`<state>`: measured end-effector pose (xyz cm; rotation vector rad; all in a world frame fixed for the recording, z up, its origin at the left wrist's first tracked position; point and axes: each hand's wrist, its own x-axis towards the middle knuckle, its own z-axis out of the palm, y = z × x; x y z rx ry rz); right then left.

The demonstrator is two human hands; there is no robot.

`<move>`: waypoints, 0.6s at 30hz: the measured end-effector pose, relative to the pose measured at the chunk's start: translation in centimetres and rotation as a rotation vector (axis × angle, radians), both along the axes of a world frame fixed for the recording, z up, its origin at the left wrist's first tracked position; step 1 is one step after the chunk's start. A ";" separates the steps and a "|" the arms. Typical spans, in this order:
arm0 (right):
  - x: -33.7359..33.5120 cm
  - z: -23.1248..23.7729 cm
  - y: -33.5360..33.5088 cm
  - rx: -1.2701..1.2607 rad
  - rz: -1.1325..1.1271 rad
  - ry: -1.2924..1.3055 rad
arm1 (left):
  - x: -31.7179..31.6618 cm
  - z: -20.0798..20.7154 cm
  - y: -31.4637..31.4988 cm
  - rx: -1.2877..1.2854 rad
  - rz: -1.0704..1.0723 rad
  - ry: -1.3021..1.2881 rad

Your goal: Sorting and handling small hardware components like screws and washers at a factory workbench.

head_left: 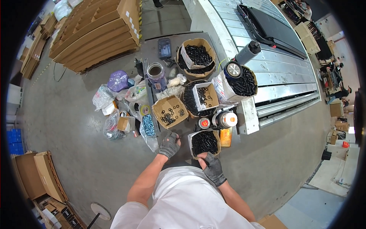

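My left hand, in a grey fingerless glove, hovers just left of a small cardboard box of black screw-like parts. Its fingers are curled in, and whatever they hold is too small to make out. At that box's near edge is my right hand, gloved the same way. Its thumb and fingers come together beside the rim; what is between them is hidden. Beyond my left hand lies an open carton with black rings scattered in it. A white box holds more rings on top of a larger bin of black parts.
Bigger boxes of black parts stand at the back. A grey bottle, flasks and an open purple jar crowd the worktable. Plastic bags and blue screws lie left. A metal roller conveyor borders the right.
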<state>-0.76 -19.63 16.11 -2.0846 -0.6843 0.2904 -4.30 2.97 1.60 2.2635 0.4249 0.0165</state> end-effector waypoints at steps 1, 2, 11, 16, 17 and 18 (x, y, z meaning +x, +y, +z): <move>0.5 -0.1 1.2 -0.021 -0.053 0.192 | -0.8 0.7 -0.3 -0.061 0.020 -0.093; 1.1 -0.4 2.2 -0.043 -0.111 0.385 | -0.9 2.6 -0.5 -0.054 0.019 -0.100; 3.7 -1.4 7.3 0.122 0.137 0.696 | -2.9 11.2 0.4 -0.395 -0.062 -0.325; 4.7 -0.9 8.7 -0.005 0.186 0.549 | -3.0 11.8 1.0 -0.926 0.211 -0.079; 4.9 -0.7 9.1 -0.079 0.240 0.424 | -2.8 12.5 1.1 -1.151 0.369 0.001; 4.9 -0.6 9.5 -0.088 0.247 0.427 | -2.8 12.1 1.3 -1.158 0.377 -0.001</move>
